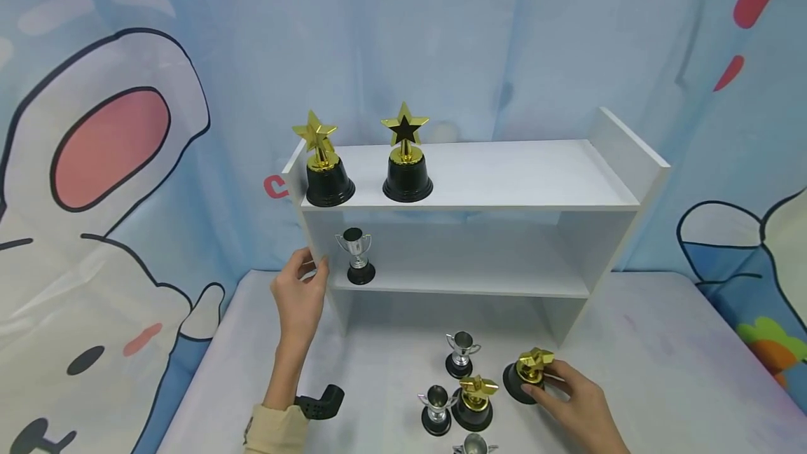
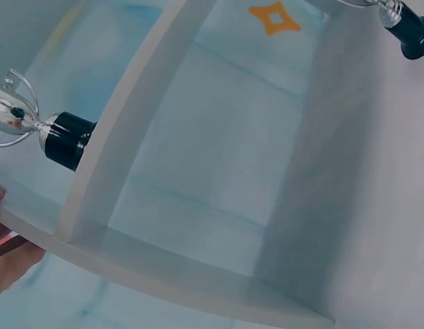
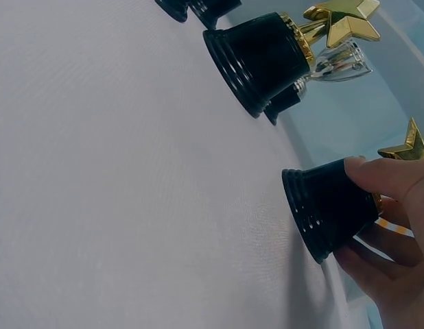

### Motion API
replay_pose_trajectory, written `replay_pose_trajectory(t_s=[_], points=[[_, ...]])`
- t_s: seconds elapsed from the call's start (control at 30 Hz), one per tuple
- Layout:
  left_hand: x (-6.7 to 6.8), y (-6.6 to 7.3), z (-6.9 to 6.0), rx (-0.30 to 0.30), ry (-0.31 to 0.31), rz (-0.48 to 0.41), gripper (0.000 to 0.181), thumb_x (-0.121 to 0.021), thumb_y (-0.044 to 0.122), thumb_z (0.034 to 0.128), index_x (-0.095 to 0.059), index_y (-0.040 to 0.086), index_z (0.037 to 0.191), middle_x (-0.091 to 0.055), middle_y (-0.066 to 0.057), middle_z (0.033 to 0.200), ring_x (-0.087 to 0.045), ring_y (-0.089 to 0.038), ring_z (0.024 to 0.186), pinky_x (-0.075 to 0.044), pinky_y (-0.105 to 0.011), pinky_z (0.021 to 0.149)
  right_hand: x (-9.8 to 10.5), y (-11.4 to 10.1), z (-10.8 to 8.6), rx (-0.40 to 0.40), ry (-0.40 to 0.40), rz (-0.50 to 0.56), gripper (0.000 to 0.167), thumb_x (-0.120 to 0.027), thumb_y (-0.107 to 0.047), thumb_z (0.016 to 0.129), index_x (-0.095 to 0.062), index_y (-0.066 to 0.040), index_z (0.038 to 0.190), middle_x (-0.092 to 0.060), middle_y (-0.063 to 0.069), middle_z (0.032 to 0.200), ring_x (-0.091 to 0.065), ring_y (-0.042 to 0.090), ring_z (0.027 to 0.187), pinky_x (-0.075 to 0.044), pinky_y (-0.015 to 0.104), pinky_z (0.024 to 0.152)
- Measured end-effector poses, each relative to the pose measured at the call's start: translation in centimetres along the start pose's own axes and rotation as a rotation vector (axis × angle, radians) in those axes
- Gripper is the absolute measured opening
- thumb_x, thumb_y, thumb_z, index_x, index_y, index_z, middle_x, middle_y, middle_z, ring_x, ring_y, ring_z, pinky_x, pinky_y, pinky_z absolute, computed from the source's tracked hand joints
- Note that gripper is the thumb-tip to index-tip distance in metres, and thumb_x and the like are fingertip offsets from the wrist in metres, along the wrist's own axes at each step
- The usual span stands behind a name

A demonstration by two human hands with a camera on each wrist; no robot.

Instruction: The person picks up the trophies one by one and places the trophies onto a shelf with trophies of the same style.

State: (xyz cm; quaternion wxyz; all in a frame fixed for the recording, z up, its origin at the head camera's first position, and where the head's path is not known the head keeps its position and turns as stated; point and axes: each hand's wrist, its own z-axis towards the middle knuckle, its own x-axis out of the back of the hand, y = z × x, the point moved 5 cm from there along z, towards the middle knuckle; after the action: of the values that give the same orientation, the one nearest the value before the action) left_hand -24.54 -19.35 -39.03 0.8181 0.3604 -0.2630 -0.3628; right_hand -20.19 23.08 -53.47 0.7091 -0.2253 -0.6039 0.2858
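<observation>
My right hand (image 1: 576,401) grips a gold star trophy (image 1: 528,373) by its black base, thumb on one side and fingers on the other. In the right wrist view that base (image 3: 328,205) looks slightly off the white surface. At the left, my left hand (image 1: 302,296) pinches the side panel of a white shelf (image 1: 460,293), thumb inside and fingers outside. Close to that thumb, a silver cup trophy (image 1: 356,258) stands on the middle shelf. Another gold star trophy (image 1: 474,405) stands left of the held one, beside silver cup trophies (image 1: 436,412).
Two gold star trophies, one at the left end (image 1: 329,181) and one nearer the middle (image 1: 407,174), stand on the top shelf. A silver cup (image 1: 462,352) stands before the lowest compartment, another (image 1: 476,444) at the frame's bottom edge. A printed blue curtain (image 1: 441,40) hangs behind.
</observation>
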Motion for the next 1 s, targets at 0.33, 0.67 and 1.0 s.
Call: replay_pose_trajectory(t_s=[0.33, 0.67, 1.0], points=[[-0.2, 0.2, 0.0, 0.002, -0.017, -0.003, 0.019, -0.071, -0.005, 0.091, -0.072, -0.007, 0.11, -0.074, -0.025, 0.102, -0.077, -0.038, 0.09, -0.065, -0.045, 0.079, 0.6, -0.6, -0.5, 0.022, 0.048, -0.016, 0.045, -0.088, -0.007, 0.077, -0.069, 0.002, 0.116, -0.073, 0.019, 0.114, -0.073, 0.039, 0.102, -0.064, 0.042, 0.087], [0.1, 0.1, 0.0, 0.021, -0.014, -0.017, 0.019, -0.072, -0.003, 0.0916, -0.073, -0.006, 0.111, -0.074, -0.025, 0.104, -0.077, -0.038, 0.091, -0.065, -0.045, 0.08, 1.9, -2.1, -0.6, 0.083, 0.086, -0.043, 0.043, -0.091, -0.011, 0.076, -0.07, -0.005, 0.113, -0.074, 0.013, 0.111, -0.074, 0.037, 0.099, -0.064, 0.044, 0.083], [0.0, 0.0, -0.2, 0.026, -0.017, -0.035, 0.019, -0.072, -0.003, 0.092, -0.073, -0.006, 0.11, -0.074, -0.025, 0.102, -0.077, -0.039, 0.091, -0.064, -0.046, 0.08, 3.5, -4.4, -0.7, 0.196, 0.176, -0.065, 0.043, -0.091, -0.008, 0.073, -0.07, -0.01, 0.111, -0.074, 0.006, 0.108, -0.075, 0.034, 0.095, -0.065, 0.04, 0.08]])
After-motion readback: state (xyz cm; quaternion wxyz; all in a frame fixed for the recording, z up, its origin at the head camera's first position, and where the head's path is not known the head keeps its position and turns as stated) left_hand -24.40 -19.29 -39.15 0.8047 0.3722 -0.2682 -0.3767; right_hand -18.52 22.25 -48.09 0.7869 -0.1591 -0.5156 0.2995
